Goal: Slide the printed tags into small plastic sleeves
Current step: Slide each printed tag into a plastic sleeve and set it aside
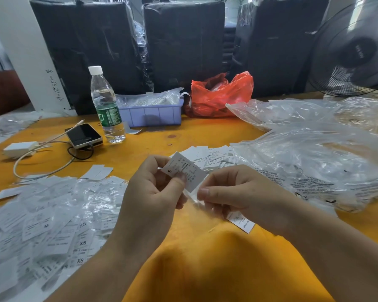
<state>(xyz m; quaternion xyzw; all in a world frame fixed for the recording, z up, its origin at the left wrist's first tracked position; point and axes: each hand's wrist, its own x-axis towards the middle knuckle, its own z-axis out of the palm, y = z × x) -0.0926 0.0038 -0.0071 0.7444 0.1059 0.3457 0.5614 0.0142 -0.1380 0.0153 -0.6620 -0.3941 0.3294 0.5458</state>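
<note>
Now the left hand (155, 188) pinches a printed tag (184, 171), its long axis slanting from upper left down to lower right, lower end meeting the clear sleeve (195, 200) pinched by the right hand (238, 192).

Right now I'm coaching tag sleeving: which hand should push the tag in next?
Probably the left hand: its thumb and fingers already pinch the printed S tag. The right hand pinches the clear plastic sleeve just below it.

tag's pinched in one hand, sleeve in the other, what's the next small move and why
Probably push the S tag further down into the clear sleeve. The left hand pinches the tag, the right hand holds the sleeve's mouth, and most of the tag looks uncovered.
</note>
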